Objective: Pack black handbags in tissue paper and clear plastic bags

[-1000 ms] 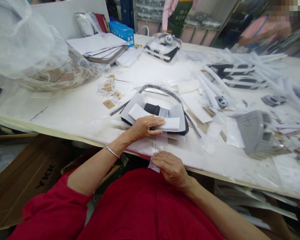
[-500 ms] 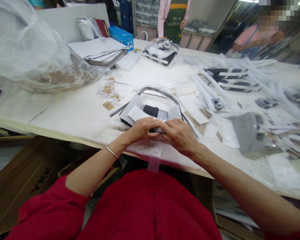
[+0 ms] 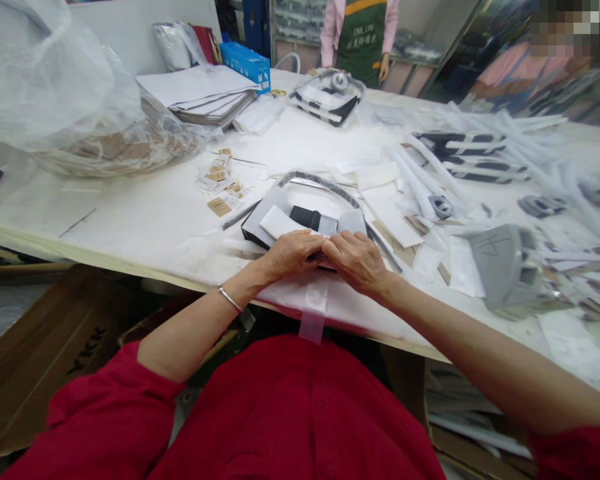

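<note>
A black handbag [image 3: 256,235] lies on the table in front of me, partly covered with white foam sheet [image 3: 276,223]. Its handle [image 3: 325,187], wrapped in clear film, arches away from me. A black strap piece [image 3: 305,217] with a silvery wrapped part shows on its middle. My left hand [image 3: 294,253] is closed on the bag's near edge, thumb and fingers together. Close beside it, my right hand [image 3: 355,260] grips the same edge with curled fingers. What exactly lies between the fingertips is hidden.
Small tan tags [image 3: 220,205] lie left of the bag. A grey tape dispenser [image 3: 505,263] stands at right among scraps. Another wrapped bag [image 3: 327,100] sits farther back, near a person in a green apron [image 3: 363,40]. A large plastic bag [image 3: 115,147] fills the left.
Both hands stay at the bag's near edge; the left fingers have closed in and the right fingers curl tighter. The view has shifted slightly. The aproned person's arm has lowered.
</note>
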### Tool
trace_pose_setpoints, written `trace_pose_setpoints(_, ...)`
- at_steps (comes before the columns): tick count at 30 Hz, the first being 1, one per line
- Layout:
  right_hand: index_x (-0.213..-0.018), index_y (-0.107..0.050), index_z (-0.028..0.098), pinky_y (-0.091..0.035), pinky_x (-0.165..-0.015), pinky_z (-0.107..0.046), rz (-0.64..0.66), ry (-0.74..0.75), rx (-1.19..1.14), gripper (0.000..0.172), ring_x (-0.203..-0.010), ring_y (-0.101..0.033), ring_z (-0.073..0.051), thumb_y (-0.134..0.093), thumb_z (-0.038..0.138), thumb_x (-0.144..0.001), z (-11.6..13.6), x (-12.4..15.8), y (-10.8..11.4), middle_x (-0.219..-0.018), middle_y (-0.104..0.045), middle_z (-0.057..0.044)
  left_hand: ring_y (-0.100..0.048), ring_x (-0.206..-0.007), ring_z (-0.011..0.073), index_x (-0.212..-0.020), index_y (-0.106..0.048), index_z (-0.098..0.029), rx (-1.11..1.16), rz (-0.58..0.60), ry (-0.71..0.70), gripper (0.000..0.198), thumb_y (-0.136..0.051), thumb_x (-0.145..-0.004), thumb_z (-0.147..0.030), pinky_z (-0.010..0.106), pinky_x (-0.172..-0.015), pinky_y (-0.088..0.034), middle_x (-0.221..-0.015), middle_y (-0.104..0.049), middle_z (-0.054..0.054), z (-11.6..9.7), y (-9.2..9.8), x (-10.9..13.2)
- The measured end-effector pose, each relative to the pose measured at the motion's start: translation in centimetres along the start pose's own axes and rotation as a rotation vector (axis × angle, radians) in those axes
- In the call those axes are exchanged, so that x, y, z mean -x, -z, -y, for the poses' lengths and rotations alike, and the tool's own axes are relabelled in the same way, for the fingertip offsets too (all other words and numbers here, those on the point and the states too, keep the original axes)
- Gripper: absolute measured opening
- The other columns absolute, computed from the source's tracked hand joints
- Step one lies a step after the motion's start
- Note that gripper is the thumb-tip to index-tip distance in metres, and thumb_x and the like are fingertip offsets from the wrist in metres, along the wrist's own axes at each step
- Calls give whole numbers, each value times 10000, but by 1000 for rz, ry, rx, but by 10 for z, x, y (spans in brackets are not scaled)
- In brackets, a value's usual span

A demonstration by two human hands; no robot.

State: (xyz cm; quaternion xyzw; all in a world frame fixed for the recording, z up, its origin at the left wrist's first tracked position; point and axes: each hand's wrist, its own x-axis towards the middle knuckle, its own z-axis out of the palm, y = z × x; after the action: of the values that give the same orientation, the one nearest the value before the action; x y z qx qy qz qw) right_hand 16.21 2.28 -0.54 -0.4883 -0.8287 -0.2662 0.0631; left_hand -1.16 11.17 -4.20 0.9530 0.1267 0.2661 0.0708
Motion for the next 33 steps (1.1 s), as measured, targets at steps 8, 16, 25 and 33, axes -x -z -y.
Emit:
trace_pose_setpoints(8,-1051,-608,181,-418,-896,-366,-235,-139,-474,111,-1008,-602,-217,-583,221,-950,22,42,21,-1006,-702,-76,-655,-1105,173,-1219,-599,-192,-60,-50,-26,303,-568,-921,-146,367,-1085,-438,-1224,-692,59,-4,-6,7)
trace_pose_setpoints(16,-1344,-555,191,-381,-1091,-482,19,34,-440,398,-1302,-491,-280,-506,137,-952,82,89,-7,-1370,-600,-105,-610,-1204,181,-1275,-570,-173,-64,-44,-74,422,-538,-870,-59,395,-1112,-422,-1300,-654,85,0,-6,12)
trace_pose_setpoints(25,-1076,-665,180,-455,-1079,-451,-268,34,-760,295,-993,-692,-181,-431,72,-934,56,56,12,-979,-757,-78,-594,-1226,187,-1263,-572,-155,-115,-42,-106,316,-463,-970,-110,426,-1108,-427,-1286,-656,113,-10,-2,13)
trace_pose_setpoints(33,-962,-723,206,-512,-769,-265,-24,-193,-773,229,-820,-689,-160,-503,150,-933,-4,11,31,-920,-759,-53,-630,-1113,200,-1169,-599,-133,-136,-74,-49,279,-458,-939,-63,452,-1108,-440,-1144,-660,110,-21,-8,20)
